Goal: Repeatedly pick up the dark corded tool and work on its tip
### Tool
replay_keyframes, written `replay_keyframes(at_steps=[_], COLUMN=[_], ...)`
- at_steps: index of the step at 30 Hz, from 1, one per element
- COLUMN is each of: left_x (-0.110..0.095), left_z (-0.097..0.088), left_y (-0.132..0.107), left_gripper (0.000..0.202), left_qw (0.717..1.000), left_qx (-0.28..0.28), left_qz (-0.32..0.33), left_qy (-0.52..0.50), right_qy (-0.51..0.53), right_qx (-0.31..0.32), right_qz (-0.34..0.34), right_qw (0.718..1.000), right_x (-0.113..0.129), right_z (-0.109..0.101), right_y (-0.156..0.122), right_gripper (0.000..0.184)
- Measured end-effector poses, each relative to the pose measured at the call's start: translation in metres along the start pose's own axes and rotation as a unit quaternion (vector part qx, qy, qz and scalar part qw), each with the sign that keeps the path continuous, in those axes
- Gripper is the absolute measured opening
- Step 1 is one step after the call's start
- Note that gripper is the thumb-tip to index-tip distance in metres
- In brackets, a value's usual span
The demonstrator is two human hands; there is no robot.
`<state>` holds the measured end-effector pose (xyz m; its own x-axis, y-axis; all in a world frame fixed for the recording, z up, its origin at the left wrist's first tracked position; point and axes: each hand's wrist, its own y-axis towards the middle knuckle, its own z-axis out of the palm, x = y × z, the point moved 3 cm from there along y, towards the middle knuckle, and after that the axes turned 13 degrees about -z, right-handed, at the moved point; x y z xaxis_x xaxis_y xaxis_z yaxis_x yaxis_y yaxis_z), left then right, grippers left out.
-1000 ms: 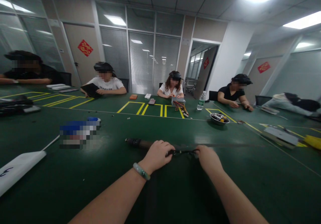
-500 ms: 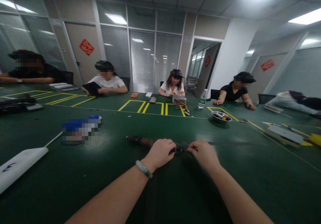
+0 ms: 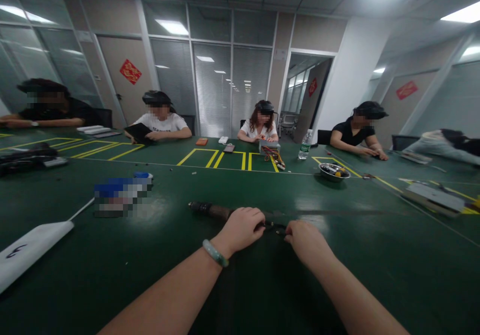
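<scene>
At lower centre of the frame, we are gripping a long dark rod (image 3: 210, 209) with our left hand (image 3: 240, 227) closed around it, while our right hand (image 3: 305, 239) is pinching a thin black cord (image 3: 275, 226) on the matte green counter (image 3: 112, 265). We are judging this a fastening step; the next move is calling for a finer, steadier pinch.

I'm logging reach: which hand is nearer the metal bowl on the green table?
Right. The right hand lies below and left of the metal bowl; the left hand sits farther left, on the dark rod.
</scene>
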<state>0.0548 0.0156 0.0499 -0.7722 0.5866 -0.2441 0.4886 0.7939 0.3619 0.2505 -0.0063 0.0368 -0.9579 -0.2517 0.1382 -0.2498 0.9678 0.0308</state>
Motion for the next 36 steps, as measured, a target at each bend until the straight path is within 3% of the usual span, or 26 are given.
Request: replay_keyframes(at_steps=[6,14,21,29,36], left_x=[0.0,0.001,0.002,0.0,0.006], left_z=[0.001,0.003,0.004,0.001,0.005], left_y=[0.0,0.001,0.002,0.001,0.002], left_gripper=[0.011,0.011,0.014,0.013,0.012], left_qw=[1.0,1.0,1.0,0.999,0.999], left_qx=[-0.011,-0.014,-0.008,-0.014,-0.01], left_qz=[0.019,0.026,0.026,0.02,0.019], left_qy=[-0.003,0.0,-0.003,-0.022,-0.025], right_qy=[-0.005,0.125,0.117,0.105,0.138], right_qx=[-0.048,-0.045,-0.21,-0.145,-0.145], right_qz=[-0.017,-0.002,-0.063,-0.12,-0.123], right_qw=[0.999,0.991,0.969,0.977,0.972], right_x=[0.01,0.011,0.01,0.017,0.014], right_z=[-0.003,0.002,-0.002,0.003,0.007], right_y=[-0.002,0.004,0.014,0.013,0.014], right_gripper=[0.011,0.005,0.006,0.006,0.006])
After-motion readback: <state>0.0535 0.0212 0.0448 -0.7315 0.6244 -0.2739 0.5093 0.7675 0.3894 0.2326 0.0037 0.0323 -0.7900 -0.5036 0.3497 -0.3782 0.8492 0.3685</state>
